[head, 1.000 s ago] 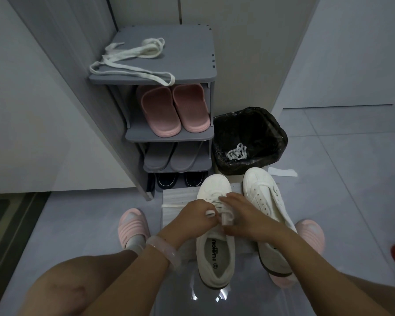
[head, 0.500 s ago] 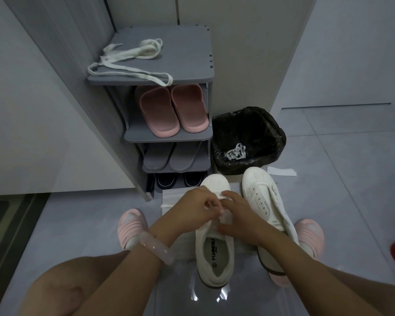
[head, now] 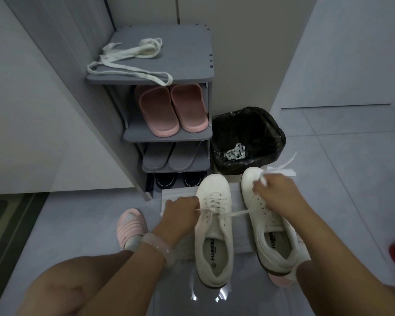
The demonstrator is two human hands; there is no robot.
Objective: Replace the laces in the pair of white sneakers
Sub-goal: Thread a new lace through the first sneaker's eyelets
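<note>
Two white sneakers side by side on the floor in front of a grey shoe rack [head: 198, 135]. Left sneaker [head: 214, 236] partly laced, toe toward the rack, standing on a pale mat [head: 176, 197]. Left hand [head: 180, 215], fingers clenched, pinching one end of the new lace [head: 235, 212] at the shoe's left side. Right hand [head: 274, 195] raised over the right sneaker [head: 276, 238], fingers curled round the other end, lace pulled taut across between the shoes, loose end sticking up past the knuckles. Right sneaker's eyelets bare. Spare white lace [head: 128, 62] lying loose on the rack's top shelf. Pink slippers [head: 171, 110] on the shelf below. Black-lined bin [head: 249, 124] just right of the rack, with an old lace [head: 235, 152] inside.
</note>
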